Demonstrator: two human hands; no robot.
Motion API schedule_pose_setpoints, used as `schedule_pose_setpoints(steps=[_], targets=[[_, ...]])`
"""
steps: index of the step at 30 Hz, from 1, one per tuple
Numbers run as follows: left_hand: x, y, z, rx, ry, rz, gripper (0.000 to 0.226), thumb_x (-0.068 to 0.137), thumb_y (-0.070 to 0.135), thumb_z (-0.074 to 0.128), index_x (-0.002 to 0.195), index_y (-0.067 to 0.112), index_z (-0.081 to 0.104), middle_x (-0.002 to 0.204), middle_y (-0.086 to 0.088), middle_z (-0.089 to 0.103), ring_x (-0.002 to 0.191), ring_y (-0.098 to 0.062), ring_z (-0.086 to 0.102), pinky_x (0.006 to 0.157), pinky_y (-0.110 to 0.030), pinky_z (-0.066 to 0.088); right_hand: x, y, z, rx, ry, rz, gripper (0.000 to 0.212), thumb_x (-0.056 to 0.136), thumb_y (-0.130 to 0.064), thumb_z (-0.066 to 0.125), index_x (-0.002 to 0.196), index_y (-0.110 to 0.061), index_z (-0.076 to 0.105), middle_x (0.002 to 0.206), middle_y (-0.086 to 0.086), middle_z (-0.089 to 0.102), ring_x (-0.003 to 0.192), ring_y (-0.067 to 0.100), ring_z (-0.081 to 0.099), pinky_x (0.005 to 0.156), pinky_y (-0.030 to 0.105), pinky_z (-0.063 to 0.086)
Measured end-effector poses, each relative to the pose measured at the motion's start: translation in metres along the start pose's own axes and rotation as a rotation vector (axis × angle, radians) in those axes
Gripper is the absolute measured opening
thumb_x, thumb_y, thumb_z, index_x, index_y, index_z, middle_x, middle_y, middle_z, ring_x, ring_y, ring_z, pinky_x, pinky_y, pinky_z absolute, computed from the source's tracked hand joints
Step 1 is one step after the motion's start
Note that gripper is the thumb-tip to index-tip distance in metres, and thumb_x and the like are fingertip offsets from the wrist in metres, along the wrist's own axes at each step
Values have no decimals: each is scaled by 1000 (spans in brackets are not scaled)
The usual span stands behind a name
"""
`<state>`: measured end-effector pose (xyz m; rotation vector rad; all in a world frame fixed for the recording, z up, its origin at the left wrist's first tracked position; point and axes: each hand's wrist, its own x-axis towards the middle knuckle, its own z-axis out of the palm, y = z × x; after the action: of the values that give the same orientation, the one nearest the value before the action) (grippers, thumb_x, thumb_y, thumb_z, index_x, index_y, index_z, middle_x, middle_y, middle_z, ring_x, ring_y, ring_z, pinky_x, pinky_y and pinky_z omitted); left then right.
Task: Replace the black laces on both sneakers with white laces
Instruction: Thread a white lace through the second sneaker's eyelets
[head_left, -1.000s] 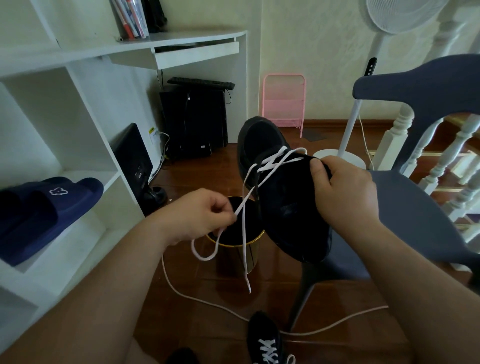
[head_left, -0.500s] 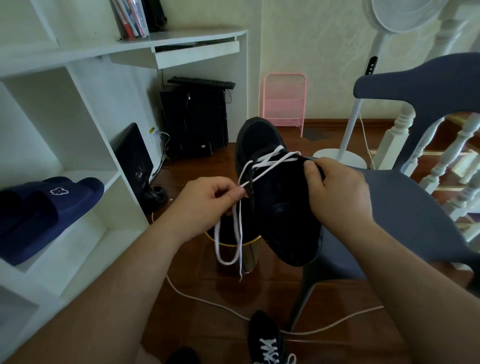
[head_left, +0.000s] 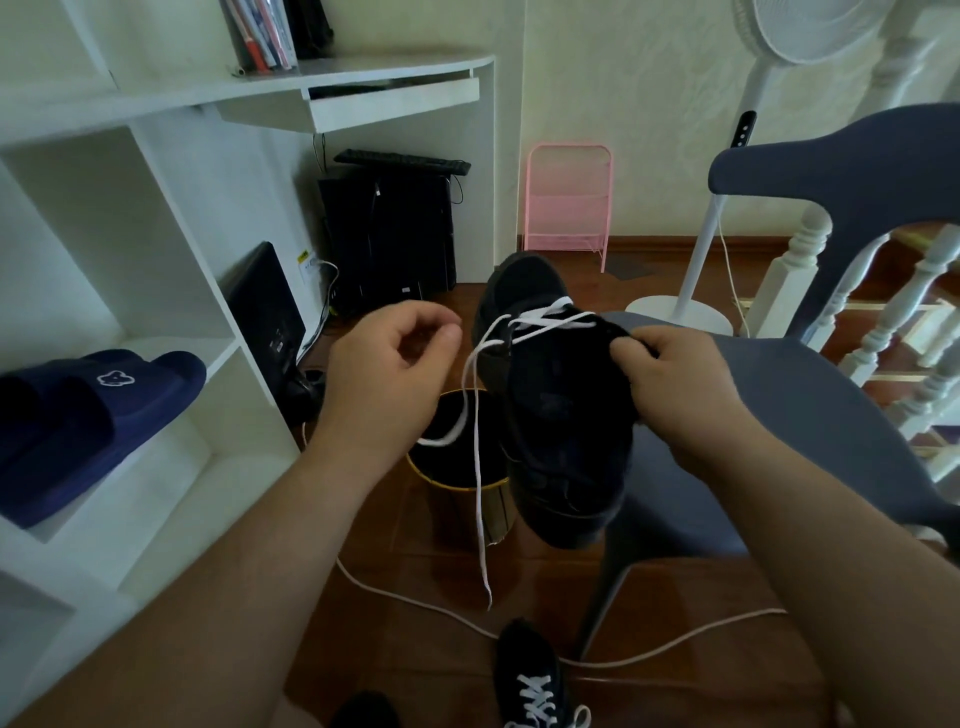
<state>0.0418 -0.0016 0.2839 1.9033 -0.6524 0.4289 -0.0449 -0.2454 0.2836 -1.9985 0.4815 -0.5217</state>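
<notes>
Midair, the right hand (head_left: 680, 384) grips a black sneaker (head_left: 550, 405) by its tongue edge, above a gold-rimmed bin (head_left: 457, 478). The left hand (head_left: 389, 374) hovers just beside it, fingers loosely curled, holding nothing. 2 loose ends of the white lace (head_left: 480, 467) dangle over the bin. Risk: an uneven pull could slip an end out of its eyelet, and a weak grip could drop the sneaker. A second sneaker (head_left: 530, 675), white-laced, lies on the floor.
</notes>
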Motion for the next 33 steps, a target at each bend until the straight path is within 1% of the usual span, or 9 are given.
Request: schedule_pose_setpoints(steps=[5, 9, 12, 17, 22, 24, 26, 29, 33], targets=[[-11, 22, 11, -53, -37, 175, 16, 97, 28, 68, 111, 28, 75, 106, 16, 69, 103, -5, 67, 81, -11, 52, -6, 0, 5, 380, -280, 282, 36, 105, -35, 58, 103, -4, 77, 91, 10, 73, 82, 18, 63, 63, 26, 54], [-12, 29, 7, -62, -77, 207, 28, 88, 37, 76, 115, 36, 69, 110, 19, 67, 108, -10, 67, 84, -19, 57, -9, -5, 4, 658, -320, 421, 48, 106, -43, 49, 119, -3, 72, 118, 16, 75, 114, 29, 70, 98, 46, 57], [-14, 30, 4, -53, -144, 215, 37, 82, 33, 75, 118, 37, 67, 111, 19, 65, 107, -10, 66, 85, -21, 57, -12, -13, 4, 835, -346, 519, 48, 108, -45, 44, 124, -6, 67, 117, 17, 76, 106, 30, 75, 89, 45, 61], [-12, 30, 5, 313, -300, 428, 53, 78, 21, 80, 129, 27, 66, 122, 13, 62, 111, -9, 53, 96, -24, 46, -11, -19, 7, 1015, -295, 562, 47, 106, -42, 48, 130, -7, 67, 133, 14, 69, 122, 20, 58, 119, 42, 39], [-7, 28, 11, 568, -385, 486, 58, 73, 41, 90, 125, 30, 69, 121, 13, 66, 106, -16, 47, 89, -40, 51, -11, -16, 8, 1031, -348, 564, 48, 107, -45, 45, 129, -7, 64, 79, 0, 67, 52, 5, 50, 51, 13, 38], [-7, 25, 13, 578, -325, 508, 39, 80, 33, 83, 118, 30, 74, 115, 13, 71, 101, -19, 50, 86, -44, 51, -10, -13, 9, 1016, -346, 540, 46, 107, -43, 46, 126, -6, 65, 85, 1, 71, 55, 4, 53, 49, 13, 41], [-8, 21, 16, 549, -257, 526, 23, 86, 30, 76, 110, 28, 77, 108, 14, 74, 97, -20, 55, 84, -45, 50, -9, -11, 9, 976, -316, 488, 42, 106, -39, 49, 122, -6, 68, 96, 6, 75, 70, 9, 62, 69, 19, 52], [-13, 17, 21, 323, -116, 373, 14, 90, 34, 74, 104, 32, 77, 96, 24, 71, 94, -9, 59, 82, -32, 51, -9, -9, 8, 876, -222, 311, 28, 105, -24, 55, 130, -17, 66, 118, 13, 75, 107, 28, 74, 90, 41, 59], [-17, 19, 26, -235, -88, -97, 9, 96, 40, 75, 105, 42, 75, 101, 23, 75, 95, 0, 72, 77, -18, 61, -13, -12, 6, 712, -271, -26, 49, 104, -9, 57, 139, -43, 59, 102, 20, 71, 98, 29, 74, 86, 40, 61]])
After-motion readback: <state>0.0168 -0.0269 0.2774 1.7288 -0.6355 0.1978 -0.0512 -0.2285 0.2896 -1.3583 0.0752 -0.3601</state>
